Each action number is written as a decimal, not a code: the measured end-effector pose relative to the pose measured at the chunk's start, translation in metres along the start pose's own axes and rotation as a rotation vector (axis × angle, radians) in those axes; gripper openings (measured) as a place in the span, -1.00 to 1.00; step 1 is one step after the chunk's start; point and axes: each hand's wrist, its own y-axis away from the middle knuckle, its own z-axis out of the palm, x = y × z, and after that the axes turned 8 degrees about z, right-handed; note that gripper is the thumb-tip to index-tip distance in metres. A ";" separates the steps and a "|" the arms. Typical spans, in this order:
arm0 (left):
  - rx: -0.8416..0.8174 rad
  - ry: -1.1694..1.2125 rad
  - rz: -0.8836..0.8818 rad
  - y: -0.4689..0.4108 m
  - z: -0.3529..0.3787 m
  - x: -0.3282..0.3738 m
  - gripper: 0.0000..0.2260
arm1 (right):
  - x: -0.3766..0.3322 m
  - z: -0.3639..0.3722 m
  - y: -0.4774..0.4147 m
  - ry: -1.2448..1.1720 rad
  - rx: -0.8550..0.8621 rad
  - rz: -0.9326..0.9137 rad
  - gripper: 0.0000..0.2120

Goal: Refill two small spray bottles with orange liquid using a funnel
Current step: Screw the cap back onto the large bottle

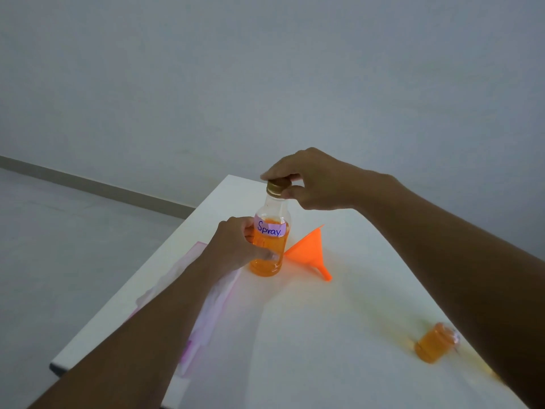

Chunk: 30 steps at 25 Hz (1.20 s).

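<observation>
A clear bottle (269,231) about half full of orange liquid stands upright on the white table (324,320); its label reads "Spray". My left hand (236,246) wraps around its lower body. My right hand (309,181) pinches its gold screw cap (277,186) from above. An orange funnel (311,252) lies on its side just right of the bottle, spout pointing toward me. A small bottle of orange liquid (436,342) stands near the table's right side, partly hidden by my right forearm. No second small bottle is visible.
A pale pink-and-white cloth or plastic sheet (206,290) lies along the table's left edge under my left forearm. The table's left edge drops to a grey floor (73,246). A plain wall rises behind.
</observation>
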 end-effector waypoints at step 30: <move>-0.027 -0.094 -0.006 -0.001 -0.001 0.004 -0.28 | -0.035 0.026 0.000 -0.202 0.215 0.414 -0.64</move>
